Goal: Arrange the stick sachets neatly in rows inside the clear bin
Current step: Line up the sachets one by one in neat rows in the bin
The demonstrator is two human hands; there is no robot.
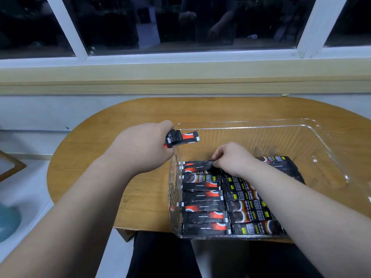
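The right hand pinches one sachet by its end, low in the bin, at the far end of the rows packed nearer the body. To its left, the left hand grips a bundle over the bin's rim. Risk: the sachet may land skewed over its neighbour, or the fanned bundle may shed a stick onto the table

You have one clear bin on one wooden table. The stick sachets inside make two columns: about eight in the left column; the right column is partly hidden, so uncounted. Your left hand holds one bundle, number unclear; your right hand pinches one sachet.
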